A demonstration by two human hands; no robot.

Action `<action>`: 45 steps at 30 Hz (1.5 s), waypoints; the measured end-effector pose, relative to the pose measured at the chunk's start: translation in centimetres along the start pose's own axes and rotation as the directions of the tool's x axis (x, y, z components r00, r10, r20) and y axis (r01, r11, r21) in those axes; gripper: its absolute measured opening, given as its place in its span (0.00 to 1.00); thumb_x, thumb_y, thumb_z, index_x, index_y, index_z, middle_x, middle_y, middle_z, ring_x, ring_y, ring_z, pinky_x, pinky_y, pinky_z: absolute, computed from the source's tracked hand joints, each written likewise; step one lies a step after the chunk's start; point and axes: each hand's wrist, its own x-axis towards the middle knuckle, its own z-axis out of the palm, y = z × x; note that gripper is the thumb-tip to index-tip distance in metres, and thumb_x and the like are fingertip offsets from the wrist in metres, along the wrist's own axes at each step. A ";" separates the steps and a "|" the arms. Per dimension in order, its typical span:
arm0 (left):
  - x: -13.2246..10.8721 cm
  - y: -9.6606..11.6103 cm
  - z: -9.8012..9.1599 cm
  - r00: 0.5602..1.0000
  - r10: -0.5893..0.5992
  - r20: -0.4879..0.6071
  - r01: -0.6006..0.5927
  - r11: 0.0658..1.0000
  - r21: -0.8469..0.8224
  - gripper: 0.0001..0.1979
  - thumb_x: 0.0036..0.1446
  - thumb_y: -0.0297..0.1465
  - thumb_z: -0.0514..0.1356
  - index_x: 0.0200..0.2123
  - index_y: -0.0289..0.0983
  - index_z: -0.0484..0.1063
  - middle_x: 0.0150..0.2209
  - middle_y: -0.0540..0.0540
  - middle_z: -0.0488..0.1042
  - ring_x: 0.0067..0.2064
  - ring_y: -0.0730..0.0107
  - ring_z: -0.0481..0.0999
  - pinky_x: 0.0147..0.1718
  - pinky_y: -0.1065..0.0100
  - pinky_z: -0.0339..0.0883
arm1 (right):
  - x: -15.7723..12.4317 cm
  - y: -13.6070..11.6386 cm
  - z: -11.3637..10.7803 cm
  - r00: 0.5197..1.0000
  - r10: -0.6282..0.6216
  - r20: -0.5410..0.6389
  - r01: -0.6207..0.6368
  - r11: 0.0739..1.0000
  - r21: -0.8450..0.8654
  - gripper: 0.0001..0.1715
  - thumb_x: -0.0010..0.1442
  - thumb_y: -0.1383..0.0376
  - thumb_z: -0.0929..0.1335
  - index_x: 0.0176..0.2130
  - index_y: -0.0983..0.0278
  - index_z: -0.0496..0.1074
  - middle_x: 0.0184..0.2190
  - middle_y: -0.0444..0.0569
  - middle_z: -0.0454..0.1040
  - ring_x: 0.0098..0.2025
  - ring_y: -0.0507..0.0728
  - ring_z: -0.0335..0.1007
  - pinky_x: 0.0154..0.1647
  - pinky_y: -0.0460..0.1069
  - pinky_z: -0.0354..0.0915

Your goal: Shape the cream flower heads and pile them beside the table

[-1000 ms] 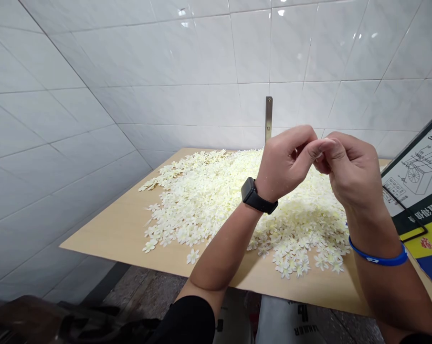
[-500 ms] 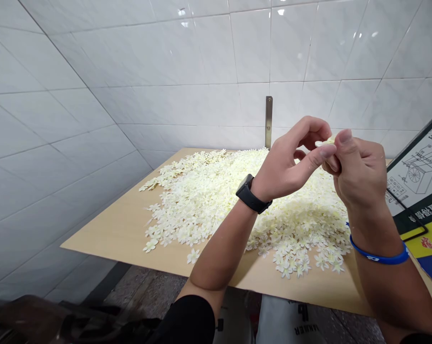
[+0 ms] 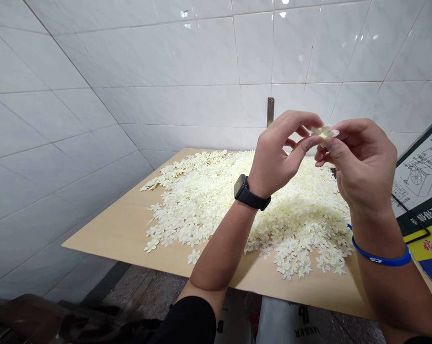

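Note:
Between both hands, above the right part of the flower pile, is a small cream-white flower [image 3: 325, 134] with its petals spread. My left hand [image 3: 278, 155], with a black watch on the wrist, pinches the flower's left side between thumb and fingers. My right hand [image 3: 368, 162], with a blue wristband, grips its right side with thumb and index finger. Below them a large heap of similar white flowers [image 3: 208, 191] covers much of the tan board [image 3: 111, 229].
White tiled walls [image 3: 158, 57] stand behind and to the left. A metal bracket [image 3: 270, 112] is upright at the back wall. On the right is a printed box [image 3: 421, 177] with a black wire before it. One loose flower [image 3: 193, 256] lies near the front edge.
My hands have moved slightly apart, the left one a little up and to the left. The flower between them now shows more of its petals.

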 end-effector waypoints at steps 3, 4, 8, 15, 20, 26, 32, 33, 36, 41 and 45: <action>-0.2 0.0 0.3 0.995 -0.019 -0.098 0.030 0.993 0.116 0.08 0.66 0.37 0.62 0.45 0.41 0.74 0.45 0.45 0.78 0.43 0.70 0.79 0.33 0.72 0.75 | 0.0 0.4 0.2 0.994 -0.072 -0.082 0.071 0.997 -0.013 0.07 0.60 0.62 0.75 0.39 0.58 0.75 0.28 0.41 0.75 0.28 0.51 0.74 0.26 0.47 0.74; -0.2 -0.1 0.4 0.995 -0.029 -0.098 0.042 0.990 0.135 0.07 0.67 0.36 0.62 0.45 0.41 0.74 0.44 0.46 0.78 0.43 0.70 0.80 0.33 0.72 0.75 | -0.1 0.5 0.3 0.993 -0.074 -0.090 0.072 0.997 -0.018 0.08 0.60 0.61 0.75 0.40 0.58 0.75 0.29 0.41 0.75 0.29 0.51 0.75 0.27 0.47 0.75; -0.4 -0.2 0.7 0.999 -0.034 -0.024 0.036 0.995 0.093 0.06 0.67 0.33 0.61 0.43 0.40 0.77 0.43 0.47 0.79 0.40 0.73 0.80 0.34 0.71 0.77 | -0.3 0.3 0.3 0.998 -0.032 -0.058 0.030 0.998 -0.049 0.08 0.61 0.58 0.75 0.40 0.55 0.75 0.33 0.42 0.76 0.35 0.53 0.78 0.29 0.48 0.77; -0.3 -0.6 0.4 0.997 -0.022 -0.073 0.022 1.000 -0.001 0.05 0.64 0.26 0.62 0.39 0.40 0.79 0.39 0.49 0.79 0.39 0.74 0.80 0.37 0.69 0.79 | -0.1 0.1 -0.2 0.998 0.047 0.033 -0.047 0.999 -0.007 0.08 0.61 0.58 0.75 0.40 0.57 0.78 0.32 0.43 0.80 0.32 0.53 0.80 0.29 0.49 0.79; -0.4 -0.7 0.4 0.994 -0.069 -0.087 0.065 0.997 -0.044 0.04 0.63 0.25 0.64 0.37 0.39 0.80 0.35 0.50 0.80 0.37 0.75 0.80 0.37 0.70 0.79 | -0.2 0.3 -0.4 0.999 0.050 0.004 -0.050 0.998 -0.037 0.06 0.58 0.61 0.77 0.38 0.57 0.80 0.31 0.43 0.81 0.33 0.54 0.81 0.29 0.49 0.79; 0.0 -0.3 -0.1 0.985 -0.171 0.001 0.170 0.981 -0.093 0.03 0.63 0.26 0.65 0.36 0.37 0.80 0.35 0.48 0.81 0.34 0.76 0.79 0.34 0.72 0.78 | -0.1 0.2 -0.7 0.998 0.062 -0.003 -0.062 0.998 -0.021 0.06 0.56 0.61 0.78 0.35 0.57 0.80 0.28 0.42 0.80 0.29 0.55 0.81 0.29 0.51 0.79; 0.0 -0.2 -0.2 0.980 -0.197 -0.009 0.195 0.975 -0.108 0.04 0.63 0.31 0.65 0.36 0.38 0.80 0.33 0.50 0.80 0.33 0.76 0.80 0.35 0.71 0.79 | -0.1 0.2 -0.6 0.996 0.083 0.020 -0.084 0.996 0.018 0.08 0.54 0.63 0.79 0.34 0.56 0.79 0.27 0.41 0.80 0.30 0.55 0.81 0.32 0.52 0.80; -0.1 -0.2 -0.2 0.981 -0.192 -0.011 0.190 0.976 -0.103 0.05 0.63 0.32 0.65 0.36 0.37 0.80 0.32 0.50 0.80 0.33 0.76 0.80 0.34 0.71 0.78 | -0.1 0.1 -0.6 0.996 0.089 0.028 -0.089 0.996 0.020 0.08 0.53 0.63 0.80 0.34 0.56 0.79 0.27 0.41 0.80 0.30 0.55 0.81 0.32 0.52 0.80; -0.2 -0.2 -0.2 0.982 -0.186 -0.019 0.183 0.978 -0.096 0.09 0.63 0.36 0.66 0.35 0.37 0.80 0.30 0.50 0.79 0.31 0.77 0.79 0.33 0.72 0.77 | -0.1 0.1 -0.6 0.993 0.106 0.043 -0.107 0.994 0.020 0.08 0.53 0.63 0.80 0.34 0.57 0.80 0.28 0.41 0.80 0.30 0.55 0.81 0.33 0.52 0.80; -0.2 0.1 -0.3 0.981 -0.191 0.011 0.192 0.975 -0.111 0.13 0.64 0.41 0.65 0.35 0.37 0.79 0.30 0.50 0.79 0.30 0.78 0.78 0.31 0.73 0.76 | -0.2 0.2 -0.8 0.989 0.135 0.056 -0.137 0.990 0.035 0.08 0.53 0.62 0.80 0.33 0.58 0.80 0.26 0.41 0.80 0.28 0.54 0.80 0.31 0.51 0.79; -0.1 0.3 -0.4 0.980 -0.198 0.037 0.201 0.970 -0.136 0.13 0.64 0.40 0.65 0.33 0.37 0.78 0.29 0.50 0.79 0.30 0.78 0.78 0.31 0.73 0.76 | -0.2 0.3 -0.8 0.987 0.152 0.059 -0.155 0.987 0.043 0.08 0.53 0.61 0.80 0.33 0.58 0.80 0.25 0.41 0.80 0.28 0.55 0.81 0.31 0.51 0.79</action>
